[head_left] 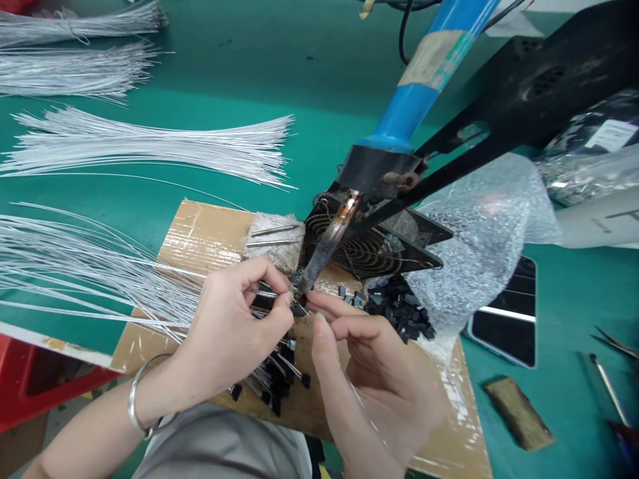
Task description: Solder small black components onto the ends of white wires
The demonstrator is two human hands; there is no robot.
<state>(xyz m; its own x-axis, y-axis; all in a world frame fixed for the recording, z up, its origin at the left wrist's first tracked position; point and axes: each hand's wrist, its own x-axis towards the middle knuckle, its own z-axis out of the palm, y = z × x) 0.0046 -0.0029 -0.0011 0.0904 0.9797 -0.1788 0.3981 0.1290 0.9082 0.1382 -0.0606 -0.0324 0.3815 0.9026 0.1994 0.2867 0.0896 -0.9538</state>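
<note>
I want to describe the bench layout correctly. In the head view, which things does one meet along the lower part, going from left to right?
Metal bracelet → left hand → right hand → pile of small black parts → phone → brown block → metal rod.

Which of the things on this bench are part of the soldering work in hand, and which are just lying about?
In use: left hand, right hand, soldering iron, white wires, small black parts, cardboard pad, fan.

Lying about: phone, bubble wrap, wire bundles, brown block.
</note>
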